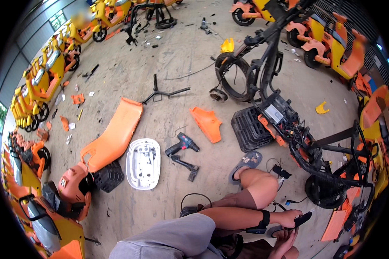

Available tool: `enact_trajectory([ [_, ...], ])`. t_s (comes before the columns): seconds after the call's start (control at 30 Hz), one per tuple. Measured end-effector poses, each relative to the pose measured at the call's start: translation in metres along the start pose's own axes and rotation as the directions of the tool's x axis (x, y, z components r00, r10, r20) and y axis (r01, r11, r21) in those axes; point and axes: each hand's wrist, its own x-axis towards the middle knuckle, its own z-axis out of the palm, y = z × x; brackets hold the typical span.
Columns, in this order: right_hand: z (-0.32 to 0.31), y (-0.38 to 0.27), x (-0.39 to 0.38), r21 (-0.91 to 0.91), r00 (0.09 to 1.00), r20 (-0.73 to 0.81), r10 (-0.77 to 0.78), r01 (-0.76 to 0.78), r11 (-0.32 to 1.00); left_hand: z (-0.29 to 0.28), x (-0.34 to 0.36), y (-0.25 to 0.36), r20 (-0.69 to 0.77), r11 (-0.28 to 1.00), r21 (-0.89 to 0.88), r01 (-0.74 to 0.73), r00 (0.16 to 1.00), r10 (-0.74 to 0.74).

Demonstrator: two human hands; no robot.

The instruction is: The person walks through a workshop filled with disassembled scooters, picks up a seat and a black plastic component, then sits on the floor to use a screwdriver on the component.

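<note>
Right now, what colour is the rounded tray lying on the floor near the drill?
The rounded tray is white; it shows in the head view.

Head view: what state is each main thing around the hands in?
Left hand: at a black object, grip unclear
Drill: lying on its side
White tray: open side up, small parts inside
Long orange panel: lying loose
Small orange panel: lying loose
Scooter frame: largely stripped
Grey sandal: worn

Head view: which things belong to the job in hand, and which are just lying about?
Seemingly part of the job:
black part, in the left hand
right hand, close beside it
perhaps the stripped scooter frame nearby

Apparently lying about:
cordless drill
white tray holding small parts
long orange panel
</note>
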Motion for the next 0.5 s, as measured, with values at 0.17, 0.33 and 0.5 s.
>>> enact_trajectory([
  [0.17, -0.002, 0.026, 0.0, 0.003, 0.993, -0.022, -0.112, 0.112, 0.994, -0.026, -0.021, 0.02, 0.034, 0.975, -0.081, 0.205, 0.979, -0.203],
  [0.33, -0.022, 0.029, -0.006, -0.029, 0.987, -0.017, -0.159, 0.158, 0.987, -0.032, -0.02, 0.057, 0.134, 0.981, 0.013, 0.194, 0.972, -0.194],
  [0.5, -0.015, 0.028, -0.003, 0.016, 0.988, 0.007, -0.154, 0.154, 0.988, -0.042, -0.033, 0.064, 0.118, 0.987, 0.096, 0.125, 0.984, -0.136],
])
